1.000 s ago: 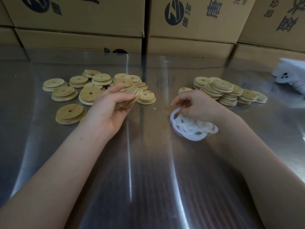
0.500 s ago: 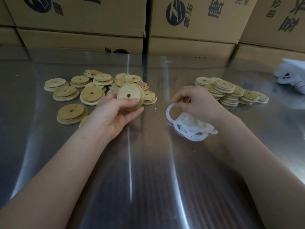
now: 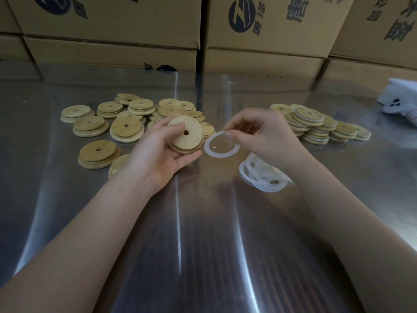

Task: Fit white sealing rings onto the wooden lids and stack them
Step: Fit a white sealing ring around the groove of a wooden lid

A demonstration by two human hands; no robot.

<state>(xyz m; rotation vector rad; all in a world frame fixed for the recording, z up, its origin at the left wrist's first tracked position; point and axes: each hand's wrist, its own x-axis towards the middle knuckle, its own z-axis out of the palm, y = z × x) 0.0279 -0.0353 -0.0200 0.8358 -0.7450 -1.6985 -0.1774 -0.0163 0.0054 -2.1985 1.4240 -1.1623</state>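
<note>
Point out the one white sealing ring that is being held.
The ring pinched by the right hand, beside the held lid; the others lie heaped on the table.

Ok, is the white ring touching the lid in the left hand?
Cannot tell. In the head view the left edge of the white ring lies right beside the rim of the lid, with neither clear gap nor contact visible.

A round wooden lid point(image 3: 187, 143) with a centre hole tilts just beside a thin white sealing ring point(image 3: 222, 155).
</note>
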